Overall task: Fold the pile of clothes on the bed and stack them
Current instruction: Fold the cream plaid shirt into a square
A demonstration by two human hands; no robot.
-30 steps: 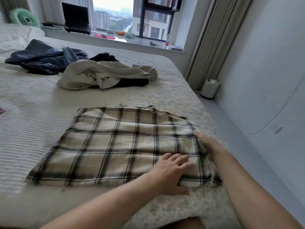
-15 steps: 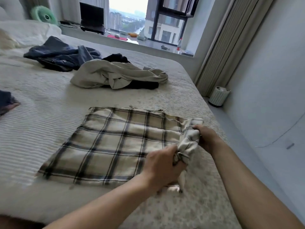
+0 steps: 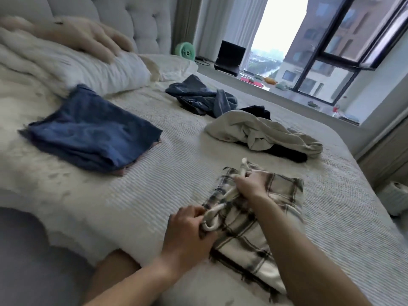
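Observation:
A cream and black plaid garment [image 3: 254,230] lies folded in half on the bed [image 3: 154,195] near its front edge. My left hand [image 3: 187,235] grips the folded-over edge at its near end. My right hand [image 3: 249,184] grips the same edge farther up. A folded blue garment [image 3: 92,133] lies to the left, on top of a pinkish piece. Unfolded clothes lie farther back: a cream garment [image 3: 260,131] over a black one [image 3: 287,154], and a crumpled dark blue denim piece [image 3: 201,98].
Pillows [image 3: 88,67] and a rumpled duvet lie against the padded headboard at the left. A green fan [image 3: 185,49] and a laptop [image 3: 229,57] stand on the window ledge behind the bed. A white ribbed bin [image 3: 395,199] stands on the floor at the right.
Both hands have taken hold of the plaid garment's right edge and carried it leftward over the rest, folding it in half. The view has swung left, bringing the folded blue garment and pillows in.

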